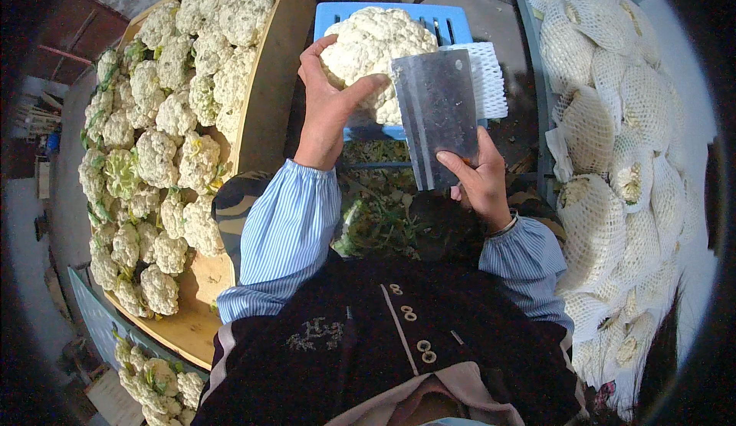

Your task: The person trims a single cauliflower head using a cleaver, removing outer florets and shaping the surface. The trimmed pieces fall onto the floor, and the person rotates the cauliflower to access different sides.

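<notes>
A large white cauliflower head [382,35] rests curd side up on a slotted blue plastic stool [391,7]. My left hand [333,92] grips its left and near side, thumb spread across the front. In my right hand [480,178] is a broad cleaver [437,109], its blade pointing away from me. The upper left of the blade overlaps the cauliflower's right side; I cannot tell whether they touch. A white foam net sleeve [489,81] lies partly behind the blade, at the stool's right edge.
On the left, a wooden bin [270,92] holds many bare cauliflowers [158,155]. More cauliflowers [155,383] sit at lower left. To the right, net-wrapped cauliflowers [592,230] are piled behind a grey-blue rail [532,52]. Leaf trimmings [379,224] lie below the stool, between my knees.
</notes>
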`<state>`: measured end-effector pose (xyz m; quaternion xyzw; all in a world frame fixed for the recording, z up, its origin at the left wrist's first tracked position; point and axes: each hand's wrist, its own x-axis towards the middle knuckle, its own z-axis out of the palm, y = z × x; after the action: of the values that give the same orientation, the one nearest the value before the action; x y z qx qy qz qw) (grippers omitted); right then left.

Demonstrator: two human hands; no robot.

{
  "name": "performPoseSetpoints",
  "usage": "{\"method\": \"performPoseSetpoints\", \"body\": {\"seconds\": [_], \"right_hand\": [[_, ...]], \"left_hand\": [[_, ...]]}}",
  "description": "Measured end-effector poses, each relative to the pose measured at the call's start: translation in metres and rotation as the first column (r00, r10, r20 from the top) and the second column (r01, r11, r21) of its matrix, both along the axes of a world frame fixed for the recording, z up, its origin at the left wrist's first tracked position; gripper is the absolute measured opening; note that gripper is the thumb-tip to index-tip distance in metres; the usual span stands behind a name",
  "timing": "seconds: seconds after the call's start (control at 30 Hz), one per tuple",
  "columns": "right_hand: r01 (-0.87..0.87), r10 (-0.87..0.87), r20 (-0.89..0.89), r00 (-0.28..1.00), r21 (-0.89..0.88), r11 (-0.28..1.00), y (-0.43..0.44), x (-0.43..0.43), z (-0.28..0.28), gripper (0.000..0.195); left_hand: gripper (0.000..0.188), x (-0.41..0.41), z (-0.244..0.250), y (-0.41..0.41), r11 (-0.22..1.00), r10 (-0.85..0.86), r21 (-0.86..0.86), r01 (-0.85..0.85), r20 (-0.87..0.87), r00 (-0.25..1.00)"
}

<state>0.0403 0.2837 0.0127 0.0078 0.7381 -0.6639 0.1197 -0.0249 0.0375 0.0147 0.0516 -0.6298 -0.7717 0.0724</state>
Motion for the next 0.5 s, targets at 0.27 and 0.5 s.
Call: {"method": "performPoseSetpoints", "body": {"seconds": [0.27,0.5], "right_hand": [[0.011,-0.011,-0.019,1.0,0.027,1.0,-0.0007,-0.0004,-0.0004,0.037],[0.0,0.001,-0.039,0.999,0.031,1.0,0.0013,-0.0006,-0.0019,0.036]], "left_hand": [[0.09,0.0011,0.0015,-0.0003,0.999,-0.016,0.031,0.016,-0.011,1.0],[0.089,0.002,0.0036,-0.0002,0.999,-0.024,0.047,0.025,-0.011,1.0]]}}
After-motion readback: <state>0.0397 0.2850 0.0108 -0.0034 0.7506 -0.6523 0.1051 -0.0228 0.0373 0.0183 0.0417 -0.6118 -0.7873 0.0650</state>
